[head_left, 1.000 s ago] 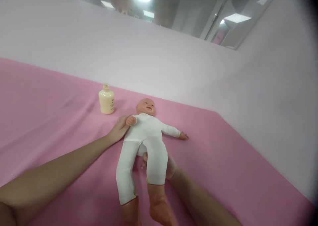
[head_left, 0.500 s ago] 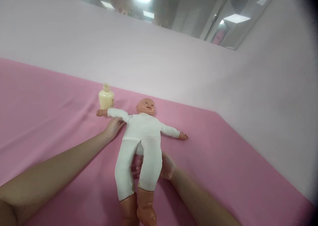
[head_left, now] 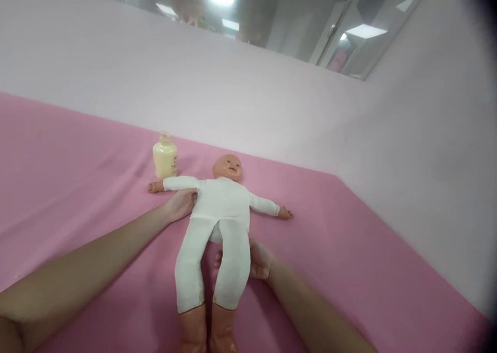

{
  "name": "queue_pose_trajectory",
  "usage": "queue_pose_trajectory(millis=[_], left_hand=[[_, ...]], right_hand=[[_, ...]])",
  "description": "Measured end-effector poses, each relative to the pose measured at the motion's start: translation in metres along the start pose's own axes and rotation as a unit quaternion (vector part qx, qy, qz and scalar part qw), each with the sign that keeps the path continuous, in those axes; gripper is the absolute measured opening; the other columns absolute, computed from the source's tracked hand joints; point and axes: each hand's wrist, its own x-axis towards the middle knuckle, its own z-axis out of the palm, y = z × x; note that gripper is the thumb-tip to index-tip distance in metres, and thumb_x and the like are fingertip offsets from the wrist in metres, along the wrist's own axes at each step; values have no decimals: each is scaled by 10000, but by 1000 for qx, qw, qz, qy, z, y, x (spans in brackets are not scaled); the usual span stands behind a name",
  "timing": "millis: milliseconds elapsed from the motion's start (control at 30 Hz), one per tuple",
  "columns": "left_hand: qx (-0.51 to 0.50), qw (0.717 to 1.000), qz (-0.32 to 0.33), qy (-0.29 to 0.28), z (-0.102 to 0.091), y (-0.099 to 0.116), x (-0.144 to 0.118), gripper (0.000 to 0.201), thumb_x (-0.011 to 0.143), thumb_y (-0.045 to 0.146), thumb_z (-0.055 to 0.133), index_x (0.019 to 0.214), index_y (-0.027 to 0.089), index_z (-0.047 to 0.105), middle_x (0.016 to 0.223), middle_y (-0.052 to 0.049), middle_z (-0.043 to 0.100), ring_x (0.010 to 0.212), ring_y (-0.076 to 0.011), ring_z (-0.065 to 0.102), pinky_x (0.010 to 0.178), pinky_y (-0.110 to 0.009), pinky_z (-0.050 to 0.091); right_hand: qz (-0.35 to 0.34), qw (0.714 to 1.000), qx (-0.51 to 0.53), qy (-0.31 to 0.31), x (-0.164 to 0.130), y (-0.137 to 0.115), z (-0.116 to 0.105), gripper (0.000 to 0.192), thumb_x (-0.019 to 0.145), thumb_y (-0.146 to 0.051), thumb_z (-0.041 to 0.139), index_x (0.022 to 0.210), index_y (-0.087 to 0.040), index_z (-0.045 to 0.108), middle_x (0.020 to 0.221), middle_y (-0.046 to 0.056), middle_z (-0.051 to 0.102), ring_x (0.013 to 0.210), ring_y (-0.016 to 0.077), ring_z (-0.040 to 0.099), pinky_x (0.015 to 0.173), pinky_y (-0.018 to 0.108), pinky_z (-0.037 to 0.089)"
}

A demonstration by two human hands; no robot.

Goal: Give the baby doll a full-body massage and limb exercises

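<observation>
A baby doll point(head_left: 223, 203) with a white cloth body lies face up, its arms spread and its feet toward me. At its side, below the outstretched arm on the left, my left hand point(head_left: 181, 205) grips the upper torso, with most of the fingers hidden beneath it. My right hand point(head_left: 261, 260) reaches under the thigh on the right and curls round it. A few of its fingertips show between the doll's legs. Just behind the doll's arm on the left stands a cream-coloured bottle point(head_left: 165, 157) with a pump-like top.
The pink cover point(head_left: 337, 244) under the doll has soft folds at the left. A pale wall point(head_left: 186, 84) rises behind it and another at the right. Above is a glass pane point(head_left: 279, 21) with bright lights showing in it.
The doll's lower legs have moved apart and slightly left, so the feet no longer overlap. Its arm on the left has dropped slightly, and my left hand sits closer against the torso.
</observation>
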Motion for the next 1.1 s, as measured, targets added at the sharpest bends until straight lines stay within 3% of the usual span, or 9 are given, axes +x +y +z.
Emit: queue_pose_trajectory(millis=[200, 333, 467, 600, 700, 867, 967, 1100], left_hand=[[34, 996, -64, -43, 0, 4, -7, 188, 907, 206, 540, 1019, 133, 671, 919, -87, 755, 862, -234, 713, 790, -312, 535], [73, 991, -94, -61, 0, 4, -10, 228, 911, 254, 564, 1071, 127, 666, 997, -106, 757, 908, -238, 717, 824, -306, 534], [84, 988, -88, -90, 2, -1, -15, 301, 866, 300, 619, 1099, 115, 668, 1070, -137, 743, 1038, -268, 694, 931, -334, 511], [79, 991, -60, -91, 8, -8, -24, 277, 866, 311, 598, 1023, 101, 690, 1034, -137, 745, 1026, -295, 694, 925, -367, 519], [78, 993, -39, -83, 14, -10, -34, 283, 915, 307, 518, 958, 93, 698, 940, -110, 751, 998, -294, 696, 923, -368, 516], [88, 992, -20, -87, 22, -11, -56, 281, 931, 314, 494, 893, 119, 694, 870, -89, 745, 1015, -289, 689, 942, -382, 508], [86, 991, -26, -98, 21, -16, -74, 228, 882, 304, 577, 968, 133, 700, 980, -100, 747, 1079, -269, 673, 982, -357, 496], [77, 990, -37, -116, 19, -28, -102, 333, 872, 357, 598, 1108, 142, 694, 1127, -115, 724, 1199, -281, 611, 1045, -373, 461]], right_hand=[[30, 1000, 5, 3, -1, -2, -4, 390, 722, -390, 737, 965, -86, 715, 992, 131, 699, 934, 210, 679, 895, 308, 503], [32, 999, -4, -6, -3, -5, -1, 403, 717, -403, 752, 987, -105, 718, 986, 111, 704, 933, 204, 681, 874, 295, 521], [17, 999, -40, -25, -6, -9, 6, 438, 737, -453, 748, 991, -99, 707, 972, 129, 701, 933, 210, 695, 837, 274, 539], [-7, 998, -66, -3, -7, -9, 14, 459, 752, -475, 739, 1015, -103, 684, 934, 124, 702, 900, 205, 713, 809, 262, 547], [-7, 996, -87, 35, -12, -10, 14, 454, 723, -424, 765, 1021, -94, 672, 859, 95, 707, 823, 197, 721, 755, 261, 554], [32, 976, -136, 165, -39, -24, -6, 340, 721, -220, 716, 999, -34, 659, 748, 95, 715, 709, 205, 722, 696, 309, 553], [-53, 966, -69, 242, -54, -34, -22, 294, 763, -194, 650, 981, 3, 664, 839, 184, 729, 754, 233, 734, 735, 366, 562], [-182, 937, -19, 299, -50, -36, -34, 264, 837, -170, 552, 1015, 4, 639, 967, 193, 715, 915, 194, 717, 802, 317, 524]])
